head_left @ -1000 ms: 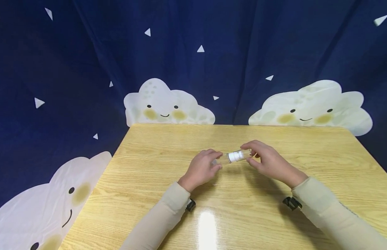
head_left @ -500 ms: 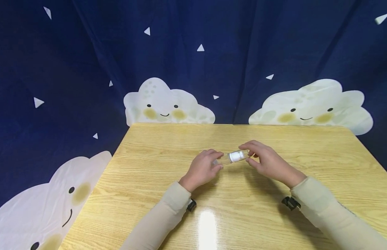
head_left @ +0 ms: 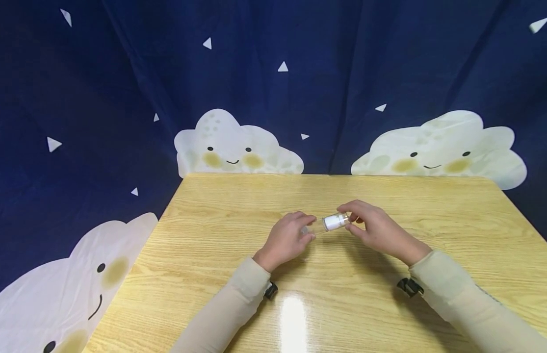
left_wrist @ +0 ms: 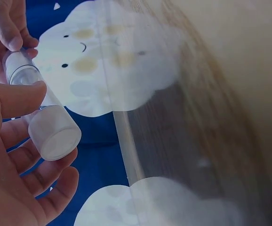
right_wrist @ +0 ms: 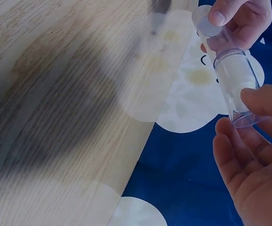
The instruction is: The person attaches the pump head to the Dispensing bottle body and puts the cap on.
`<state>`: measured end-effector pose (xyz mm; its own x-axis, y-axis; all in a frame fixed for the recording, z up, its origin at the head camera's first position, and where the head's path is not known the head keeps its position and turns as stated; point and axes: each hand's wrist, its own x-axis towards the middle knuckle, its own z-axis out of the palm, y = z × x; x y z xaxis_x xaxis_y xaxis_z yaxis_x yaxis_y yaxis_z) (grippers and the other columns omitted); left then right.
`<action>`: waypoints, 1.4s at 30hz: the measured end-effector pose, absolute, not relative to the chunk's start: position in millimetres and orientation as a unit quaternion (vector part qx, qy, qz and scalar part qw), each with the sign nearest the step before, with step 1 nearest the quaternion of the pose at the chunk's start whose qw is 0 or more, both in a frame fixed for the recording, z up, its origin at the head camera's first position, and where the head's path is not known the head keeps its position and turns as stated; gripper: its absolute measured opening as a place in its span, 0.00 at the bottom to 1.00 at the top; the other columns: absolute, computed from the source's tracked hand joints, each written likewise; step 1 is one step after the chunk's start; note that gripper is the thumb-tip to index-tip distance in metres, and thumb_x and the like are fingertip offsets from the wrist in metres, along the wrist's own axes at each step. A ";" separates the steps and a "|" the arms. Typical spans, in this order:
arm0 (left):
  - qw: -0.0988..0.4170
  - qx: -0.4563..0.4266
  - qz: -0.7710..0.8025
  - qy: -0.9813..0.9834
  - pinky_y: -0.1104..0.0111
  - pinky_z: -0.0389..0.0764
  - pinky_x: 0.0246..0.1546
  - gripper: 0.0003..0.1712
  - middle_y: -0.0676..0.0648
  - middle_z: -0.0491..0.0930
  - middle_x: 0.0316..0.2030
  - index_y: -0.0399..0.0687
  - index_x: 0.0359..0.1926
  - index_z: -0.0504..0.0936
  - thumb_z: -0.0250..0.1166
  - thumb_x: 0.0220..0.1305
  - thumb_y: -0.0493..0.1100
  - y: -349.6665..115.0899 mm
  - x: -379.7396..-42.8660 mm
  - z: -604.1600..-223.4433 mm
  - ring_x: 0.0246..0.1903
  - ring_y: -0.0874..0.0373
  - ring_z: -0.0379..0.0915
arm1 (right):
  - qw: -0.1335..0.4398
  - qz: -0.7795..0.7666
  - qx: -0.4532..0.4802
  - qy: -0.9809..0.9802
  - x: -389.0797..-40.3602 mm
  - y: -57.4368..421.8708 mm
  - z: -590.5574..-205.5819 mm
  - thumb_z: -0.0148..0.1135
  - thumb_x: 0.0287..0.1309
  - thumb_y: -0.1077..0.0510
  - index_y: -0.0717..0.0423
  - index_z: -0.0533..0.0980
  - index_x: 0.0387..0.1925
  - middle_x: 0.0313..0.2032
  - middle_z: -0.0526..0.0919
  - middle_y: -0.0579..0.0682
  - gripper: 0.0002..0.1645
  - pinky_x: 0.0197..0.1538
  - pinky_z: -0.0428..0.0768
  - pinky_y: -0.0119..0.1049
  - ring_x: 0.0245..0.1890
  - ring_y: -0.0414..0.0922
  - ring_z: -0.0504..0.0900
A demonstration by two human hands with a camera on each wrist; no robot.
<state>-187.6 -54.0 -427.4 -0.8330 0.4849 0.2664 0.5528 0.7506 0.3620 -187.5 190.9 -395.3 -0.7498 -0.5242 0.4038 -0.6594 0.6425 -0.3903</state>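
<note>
Above the table, a clear cylindrical plastic bottle [head_left: 334, 221] with a white section is held nearly level between both hands, its right end a little farther from me. My left hand [head_left: 284, 241] pinches its left end between thumb and fingers. In the left wrist view, that end of the bottle [left_wrist: 55, 134] looks whitish and flat. On the other end, my right hand [head_left: 380, 228] grips with thumb and fingers. The right wrist view shows a clear sleeve around the white part of the bottle [right_wrist: 237, 77]. Fingers hide portions of both ends.
A light wood table [head_left: 238, 196] lies beneath the hands, with a bright reflection near its front. Behind it hangs a dark blue curtain [head_left: 264, 93] printed with white clouds and triangles. Black wrist devices sit under both sleeves.
The right hand has shifted slightly left. The clear stretch between the white section and the right fingertips looks shorter. The left hand stays almost in place.
</note>
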 end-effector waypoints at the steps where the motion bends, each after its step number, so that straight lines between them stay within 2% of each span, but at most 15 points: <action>1: 0.077 -0.278 -0.219 -0.932 0.65 0.81 0.52 0.23 0.50 0.84 0.53 0.50 0.59 0.81 0.68 0.64 0.47 -53.9 -187.4 -427.4 0.50 0.55 0.80 | 0.127 0.264 0.330 -0.898 -187.5 190.8 -395.5 0.67 0.55 0.70 0.62 0.78 0.53 0.47 0.85 0.54 0.22 0.38 0.84 0.40 0.35 0.41 0.84; 10: 0.083 -0.280 -0.213 -0.932 0.64 0.81 0.52 0.23 0.49 0.84 0.52 0.49 0.59 0.81 0.68 0.64 0.47 -53.9 -186.2 -427.8 0.50 0.54 0.80 | 0.112 0.261 0.324 -0.902 -186.9 189.0 -396.9 0.68 0.55 0.69 0.61 0.78 0.53 0.47 0.85 0.54 0.22 0.39 0.85 0.41 0.35 0.41 0.84; 14: 0.088 -0.284 -0.206 -0.932 0.64 0.82 0.51 0.23 0.50 0.84 0.52 0.49 0.59 0.81 0.68 0.64 0.47 -54.7 -186.6 -428.1 0.50 0.55 0.80 | 0.108 0.260 0.315 -0.906 -186.4 188.2 -396.6 0.68 0.55 0.68 0.60 0.79 0.54 0.47 0.86 0.54 0.23 0.38 0.84 0.39 0.34 0.40 0.83; 20: 0.094 -0.288 -0.200 -0.932 0.64 0.81 0.53 0.23 0.50 0.84 0.53 0.48 0.59 0.81 0.69 0.63 0.47 -56.4 -187.9 -427.7 0.50 0.55 0.80 | 0.111 0.265 0.315 -0.905 -187.5 184.6 -396.0 0.70 0.54 0.68 0.62 0.80 0.53 0.46 0.87 0.55 0.22 0.37 0.84 0.35 0.33 0.39 0.83; 30: 0.095 -0.300 -0.197 -0.929 0.66 0.82 0.50 0.23 0.48 0.84 0.54 0.45 0.58 0.82 0.70 0.62 0.45 -61.0 -189.4 -416.6 0.49 0.54 0.81 | 0.113 0.280 0.328 -0.895 -190.3 177.9 -391.0 0.72 0.51 0.69 0.65 0.81 0.51 0.43 0.88 0.58 0.22 0.34 0.85 0.39 0.31 0.39 0.83; 42: 0.095 -0.295 -0.208 -0.928 0.65 0.82 0.50 0.24 0.47 0.84 0.52 0.45 0.57 0.82 0.71 0.61 0.45 -57.5 -192.7 -413.3 0.48 0.54 0.81 | 0.128 0.283 0.320 -0.895 -193.1 176.8 -390.6 0.73 0.50 0.68 0.62 0.82 0.51 0.45 0.88 0.56 0.23 0.33 0.83 0.36 0.31 0.39 0.83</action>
